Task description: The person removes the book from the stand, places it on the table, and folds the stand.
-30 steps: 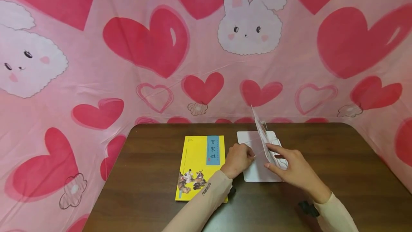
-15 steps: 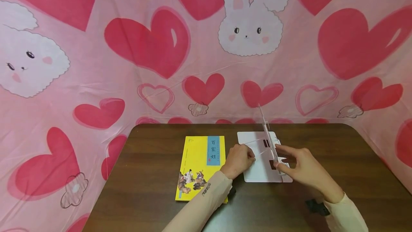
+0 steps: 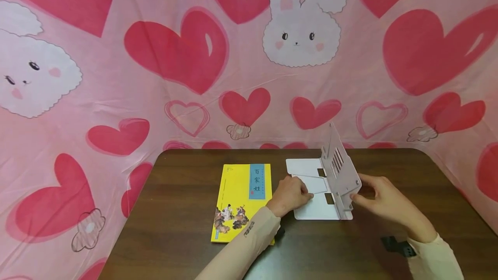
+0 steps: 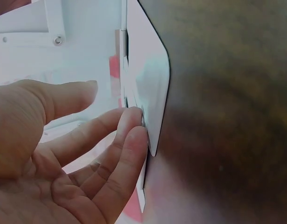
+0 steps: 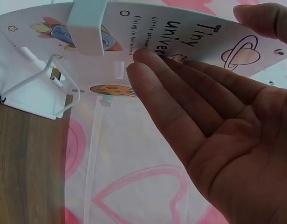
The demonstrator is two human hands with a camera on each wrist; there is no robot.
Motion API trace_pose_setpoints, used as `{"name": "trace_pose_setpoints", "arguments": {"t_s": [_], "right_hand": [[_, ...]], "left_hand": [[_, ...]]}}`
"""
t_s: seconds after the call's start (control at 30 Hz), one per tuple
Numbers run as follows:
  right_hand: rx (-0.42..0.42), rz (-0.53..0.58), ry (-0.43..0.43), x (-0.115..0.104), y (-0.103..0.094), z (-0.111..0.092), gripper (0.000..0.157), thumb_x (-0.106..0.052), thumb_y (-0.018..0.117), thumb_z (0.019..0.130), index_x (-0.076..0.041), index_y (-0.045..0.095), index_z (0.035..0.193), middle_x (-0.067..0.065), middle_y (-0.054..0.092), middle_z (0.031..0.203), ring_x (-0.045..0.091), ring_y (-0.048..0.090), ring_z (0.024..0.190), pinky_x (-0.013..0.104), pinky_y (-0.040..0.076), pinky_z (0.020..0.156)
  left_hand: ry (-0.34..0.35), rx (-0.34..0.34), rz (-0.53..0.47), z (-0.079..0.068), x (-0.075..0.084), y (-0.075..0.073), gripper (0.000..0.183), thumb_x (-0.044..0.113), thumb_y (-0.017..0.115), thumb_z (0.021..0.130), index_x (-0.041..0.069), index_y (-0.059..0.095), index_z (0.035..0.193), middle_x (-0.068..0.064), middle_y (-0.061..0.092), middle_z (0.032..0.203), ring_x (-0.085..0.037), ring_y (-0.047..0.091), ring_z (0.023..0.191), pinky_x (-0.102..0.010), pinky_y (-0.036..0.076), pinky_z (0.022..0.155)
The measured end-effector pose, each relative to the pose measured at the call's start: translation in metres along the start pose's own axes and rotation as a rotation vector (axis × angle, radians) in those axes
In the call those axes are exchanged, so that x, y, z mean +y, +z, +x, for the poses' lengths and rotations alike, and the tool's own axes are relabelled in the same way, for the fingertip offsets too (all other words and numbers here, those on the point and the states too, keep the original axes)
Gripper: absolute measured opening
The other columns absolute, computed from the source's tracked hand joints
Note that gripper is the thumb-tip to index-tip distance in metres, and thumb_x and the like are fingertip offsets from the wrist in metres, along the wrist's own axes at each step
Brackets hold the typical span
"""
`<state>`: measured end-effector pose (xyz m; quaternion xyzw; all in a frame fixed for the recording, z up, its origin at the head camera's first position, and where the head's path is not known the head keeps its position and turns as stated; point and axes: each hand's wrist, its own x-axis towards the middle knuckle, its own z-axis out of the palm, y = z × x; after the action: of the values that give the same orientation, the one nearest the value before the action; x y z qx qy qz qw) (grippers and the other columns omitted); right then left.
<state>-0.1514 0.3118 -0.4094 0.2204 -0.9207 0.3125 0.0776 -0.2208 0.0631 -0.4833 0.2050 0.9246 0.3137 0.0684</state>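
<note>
A white folding book stand point(image 3: 340, 163) stands at the right of centre, its slotted back panel raised from the flat base plate point(image 3: 311, 213). In the right wrist view the panel's printed face shows a rocket and the words "Tiny univer…", and wire page holders point(image 5: 78, 93) fold out below. My right hand point(image 3: 383, 200) holds the panel by its near edge, thumb on one side and straight fingers on the printed face. My left hand point(image 3: 289, 193) rests at the base's left side, fingertips point(image 4: 134, 140) touching the white plate and thumb held apart.
A yellow book point(image 3: 237, 202) with a blue title strip lies left of the stand, partly under my left forearm. The dark wooden table point(image 3: 175, 211) ends at a pink curtain point(image 3: 249, 72) with hearts and rabbits.
The panel has swung from leaning left to upright and slightly right, uncovering the base cut-outs and a narrow support piece. My right hand has moved right with it; the left has barely shifted.
</note>
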Motion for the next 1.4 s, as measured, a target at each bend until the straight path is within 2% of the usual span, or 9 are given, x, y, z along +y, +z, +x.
{"name": "trace_pose_setpoints", "arguments": {"t_s": [0.17, 0.37, 0.57, 0.63, 0.9, 1.17, 1.4], "right_hand": [[0.007, -0.021, 0.005, 0.003, -0.002, -0.001, 0.03, -0.003, 0.081, 0.083, -0.002, 0.073, 0.112, -0.003, 0.077, 0.096, -0.008, 0.062, 0.082, 0.018, 0.054, 0.071], [0.008, 0.0, 0.01, 0.006, -0.003, -0.003, 0.031, -0.002, 0.081, 0.083, 0.001, 0.073, 0.112, 0.003, 0.078, 0.098, -0.009, 0.06, 0.083, 0.014, 0.052, 0.071], [0.015, 0.024, -0.007, 0.004, -0.001, -0.002, 0.029, 0.0, 0.079, 0.083, 0.001, 0.072, 0.112, 0.001, 0.078, 0.095, -0.007, 0.063, 0.08, 0.014, 0.053, 0.068], [0.007, 0.044, -0.023, 0.003, 0.0, 0.0, 0.03, 0.001, 0.079, 0.084, 0.004, 0.071, 0.113, 0.004, 0.078, 0.094, -0.006, 0.065, 0.079, 0.015, 0.055, 0.067], [0.039, 0.001, -0.047, -0.003, 0.011, 0.005, 0.037, -0.004, 0.083, 0.081, 0.006, 0.072, 0.115, 0.01, 0.079, 0.098, -0.008, 0.066, 0.081, 0.016, 0.057, 0.067], [0.134, -0.063, -0.13, -0.01, 0.024, 0.008, 0.041, -0.004, 0.086, 0.075, 0.006, 0.074, 0.113, 0.006, 0.081, 0.089, -0.008, 0.066, 0.078, 0.007, 0.051, 0.066], [0.148, -0.058, -0.128, -0.016, 0.034, 0.01, 0.041, -0.004, 0.083, 0.076, 0.007, 0.074, 0.114, 0.009, 0.081, 0.087, -0.013, 0.065, 0.071, 0.009, 0.05, 0.058]], "left_hand": [[-0.008, -0.001, -0.018, 0.0, -0.001, 0.002, 0.022, 0.034, 0.08, 0.091, 0.012, 0.085, 0.092, 0.004, 0.077, 0.08, -0.005, 0.056, 0.061, -0.018, 0.045, 0.053], [-0.016, -0.013, -0.026, 0.0, -0.001, 0.001, 0.024, 0.034, 0.079, 0.091, 0.013, 0.084, 0.101, 0.002, 0.079, 0.091, -0.006, 0.058, 0.07, -0.018, 0.048, 0.06], [-0.01, -0.018, -0.014, 0.001, 0.001, -0.001, 0.029, 0.036, 0.077, 0.093, 0.014, 0.082, 0.111, 0.003, 0.075, 0.09, -0.006, 0.058, 0.073, -0.019, 0.047, 0.064], [-0.009, -0.017, -0.012, 0.001, 0.001, -0.002, 0.03, 0.036, 0.076, 0.093, 0.014, 0.082, 0.112, 0.003, 0.075, 0.089, -0.006, 0.058, 0.073, -0.019, 0.047, 0.063], [-0.013, -0.035, -0.061, 0.0, 0.001, -0.006, 0.03, 0.036, 0.076, 0.093, 0.014, 0.082, 0.112, 0.003, 0.077, 0.092, -0.005, 0.059, 0.074, -0.019, 0.048, 0.065], [0.016, 0.026, -0.172, 0.0, 0.003, -0.016, 0.027, 0.032, 0.075, 0.095, 0.011, 0.081, 0.111, 0.003, 0.076, 0.087, -0.002, 0.058, 0.068, -0.018, 0.047, 0.061], [0.022, 0.086, -0.268, 0.001, 0.004, -0.028, 0.026, 0.029, 0.072, 0.096, 0.011, 0.081, 0.112, 0.001, 0.078, 0.09, -0.001, 0.063, 0.067, -0.017, 0.049, 0.06]]}}
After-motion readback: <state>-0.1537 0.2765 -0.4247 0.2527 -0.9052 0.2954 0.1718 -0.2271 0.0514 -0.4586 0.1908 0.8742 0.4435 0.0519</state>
